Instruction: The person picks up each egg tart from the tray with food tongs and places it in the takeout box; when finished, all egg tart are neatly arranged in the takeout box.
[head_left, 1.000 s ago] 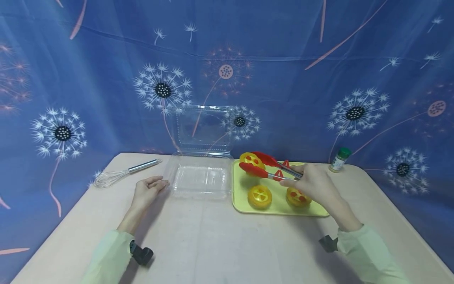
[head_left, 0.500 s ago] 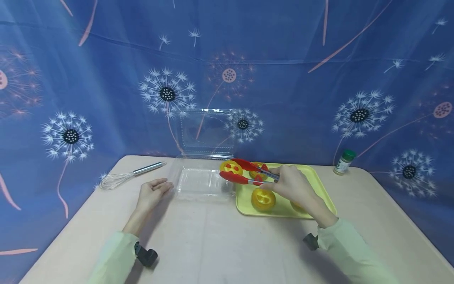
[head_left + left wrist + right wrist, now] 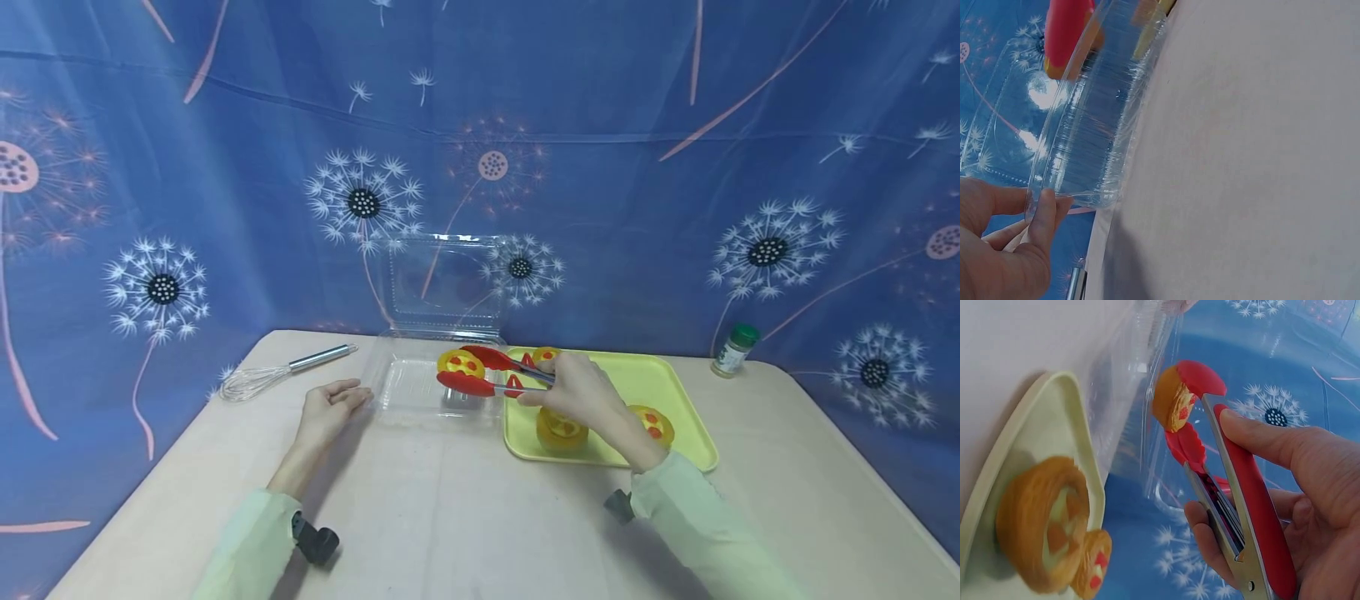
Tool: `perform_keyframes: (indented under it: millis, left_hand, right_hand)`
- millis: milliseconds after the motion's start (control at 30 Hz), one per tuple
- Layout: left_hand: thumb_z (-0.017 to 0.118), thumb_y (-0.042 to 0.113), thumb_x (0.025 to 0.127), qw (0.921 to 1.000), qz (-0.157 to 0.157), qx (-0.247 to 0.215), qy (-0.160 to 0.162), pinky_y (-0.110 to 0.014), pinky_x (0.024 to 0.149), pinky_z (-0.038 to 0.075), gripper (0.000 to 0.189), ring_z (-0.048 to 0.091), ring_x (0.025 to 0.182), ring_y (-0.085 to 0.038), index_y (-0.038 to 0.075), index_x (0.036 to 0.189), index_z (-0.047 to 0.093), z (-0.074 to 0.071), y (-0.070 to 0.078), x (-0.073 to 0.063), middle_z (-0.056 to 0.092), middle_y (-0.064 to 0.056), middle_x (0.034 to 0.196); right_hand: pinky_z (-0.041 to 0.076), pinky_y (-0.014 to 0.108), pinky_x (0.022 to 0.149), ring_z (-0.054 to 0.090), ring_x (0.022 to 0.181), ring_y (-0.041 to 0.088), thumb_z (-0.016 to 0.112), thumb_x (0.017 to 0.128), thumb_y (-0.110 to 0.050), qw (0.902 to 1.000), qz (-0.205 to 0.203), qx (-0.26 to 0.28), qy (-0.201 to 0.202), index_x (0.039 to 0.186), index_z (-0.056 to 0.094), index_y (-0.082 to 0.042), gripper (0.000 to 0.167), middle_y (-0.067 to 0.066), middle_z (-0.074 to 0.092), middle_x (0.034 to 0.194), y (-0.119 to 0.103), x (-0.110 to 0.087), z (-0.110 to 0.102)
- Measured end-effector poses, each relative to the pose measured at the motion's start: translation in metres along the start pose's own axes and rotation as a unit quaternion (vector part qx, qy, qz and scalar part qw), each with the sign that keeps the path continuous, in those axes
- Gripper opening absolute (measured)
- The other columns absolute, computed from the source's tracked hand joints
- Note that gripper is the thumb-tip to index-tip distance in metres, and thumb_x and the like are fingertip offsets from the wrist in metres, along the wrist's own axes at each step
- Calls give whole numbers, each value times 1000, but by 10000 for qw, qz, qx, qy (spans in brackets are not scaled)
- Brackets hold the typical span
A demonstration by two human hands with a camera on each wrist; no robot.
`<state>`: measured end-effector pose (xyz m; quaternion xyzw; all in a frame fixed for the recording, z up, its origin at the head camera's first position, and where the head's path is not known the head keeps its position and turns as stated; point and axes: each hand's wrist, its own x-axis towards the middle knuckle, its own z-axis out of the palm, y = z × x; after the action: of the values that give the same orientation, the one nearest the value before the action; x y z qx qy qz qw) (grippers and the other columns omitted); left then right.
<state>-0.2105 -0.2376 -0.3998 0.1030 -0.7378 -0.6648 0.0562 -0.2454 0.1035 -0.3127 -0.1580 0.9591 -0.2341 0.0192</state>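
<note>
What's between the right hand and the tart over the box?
Red tongs, held in the right hand, pinching the tart; the right wrist view shows this.

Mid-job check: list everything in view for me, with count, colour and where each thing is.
tongs: 1, red and silver, in the right hand
held tart: 1, golden with red pieces, gripped by the tongs above the clear container
other tarts: 3, golden, on the tray
clear container: 1, transparent, open, left of the tray
tray: 1, pale yellow, on the table
whisk: 1, silver, left of the clear container
shaker: 1, green-capped, right of the tray
table: 1, off-white, under everything
curtain: 1, blue with dandelions, behind the table
left hand: 1, bare, pinching the clear container's rim
right hand: 1, bare, around the tongs
sleeves: 2, pale green, on the arms
wrist cameras: 2, black, at the cuffs
</note>
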Motion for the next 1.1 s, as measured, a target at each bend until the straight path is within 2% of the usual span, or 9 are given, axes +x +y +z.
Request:
perform_keyframes:
  millis: [167, 267, 333, 433, 567, 833, 933, 1100]
  left_hand:
    - [52, 4, 100, 10000, -21, 30, 13, -15, 88, 56, 44, 67, 96, -4, -16, 137, 41, -1, 0, 0, 56, -29, 129]
    - [52, 3, 100, 10000, -35, 25, 47, -16, 88, 56, 43, 66, 95, -3, -16, 137, 42, -2, 0, 1, 57, -29, 130]
    - [53, 1, 99, 9999, -17, -87, 66, -16, 88, 56, 44, 66, 92, -1, -17, 136, 41, -1, -1, 2, 57, -30, 129]
    - [54, -1, 97, 9997, 39, -204, 101, -16, 87, 57, 43, 65, 86, 2, -19, 135, 41, 2, -2, 2, 60, -30, 124]
    - [54, -3, 97, 9996, 72, -220, 150, -13, 83, 57, 42, 65, 82, 3, -20, 133, 42, 4, -3, 2, 61, -30, 122]
    - [54, -4, 96, 9990, 3, -402, 210, -13, 82, 57, 43, 65, 82, 3, -20, 134, 41, 5, -1, 2, 62, -30, 122]
    - [54, -5, 96, 9989, 22, -418, 230, -15, 83, 58, 43, 66, 82, 1, -21, 134, 41, 4, -1, 1, 62, -30, 121]
    - [55, -5, 96, 9988, -10, -390, 280, -22, 88, 58, 43, 66, 82, 0, -20, 134, 42, 4, -1, 1, 62, -30, 120]
  right_hand:
    - [14, 22, 39, 20, 42, 11, 84, 75, -38, 9994, -351, -44, -34, 85, 72, -9, 33, -6, 23, 50, -10, 9, 9]
    - [15, 22, 40, 19, 43, 11, 85, 74, -38, 9983, -582, -100, 5, 73, 67, -12, 32, -6, 23, 50, -15, 14, 13]
    - [15, 22, 41, 19, 45, 11, 85, 74, -37, 9978, -652, -106, 10, 66, 58, -12, 38, -5, 22, 51, -18, 17, 17]
    - [16, 22, 43, 22, 46, 11, 86, 74, -35, 9985, -538, -34, -68, 61, 52, -11, 44, -5, 24, 52, -22, 21, 22]
    - [18, 22, 43, 27, 45, 12, 86, 74, -35, 9993, -265, 131, -247, 62, 60, -10, 38, -3, 30, 50, -29, 27, 30]
    - [21, 21, 39, 30, 42, 14, 87, 73, -32, 9980, -80, 351, -527, 71, 68, -10, 30, -2, 33, 49, -42, 39, 42]
    - [21, 21, 39, 31, 42, 14, 87, 73, -31, 9977, -216, 344, -543, 72, 69, -10, 28, -2, 32, 48, -45, 43, 46]
    - [19, 21, 38, 29, 42, 13, 87, 73, -30, 9972, -408, 330, -524, 62, 61, -8, 36, -4, 29, 48, -47, 48, 50]
